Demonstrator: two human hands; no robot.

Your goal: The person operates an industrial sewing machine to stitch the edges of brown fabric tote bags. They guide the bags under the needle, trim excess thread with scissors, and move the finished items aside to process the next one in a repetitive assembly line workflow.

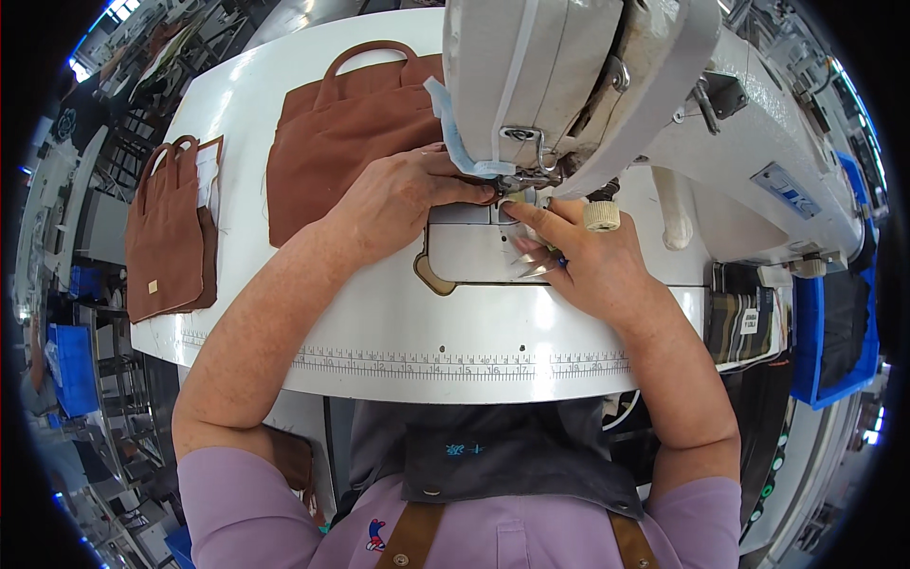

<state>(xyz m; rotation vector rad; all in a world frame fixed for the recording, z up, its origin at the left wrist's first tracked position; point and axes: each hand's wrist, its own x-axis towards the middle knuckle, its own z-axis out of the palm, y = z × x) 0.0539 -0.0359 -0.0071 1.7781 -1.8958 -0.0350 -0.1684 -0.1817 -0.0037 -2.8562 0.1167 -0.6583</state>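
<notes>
My left hand (pixel 403 194) reaches to the white sewing machine's presser foot (pixel 521 177), thumb and fingers closed on brown leather at the near edge of a handbag (pixel 332 133); exactly what they pinch is partly hidden. My right hand (pixel 592 256) is just right of the needle, forefinger stretched to the needle plate (pixel 464 248), other fingers curled round small silver-bladed snips (pixel 536 266). A pale blue strip (pixel 453 133) hangs at the machine head's left side, above my left fingertips.
A second brown bag (pixel 166 266) with papers lies at the table's left edge. Folded plaid fabric (pixel 735 318) sits at the right, beside a blue bin (pixel 806 370). The ruled front edge (pixel 398 375) runs below my forearms. Further workstations and blue crates (pixel 71 370) are at left.
</notes>
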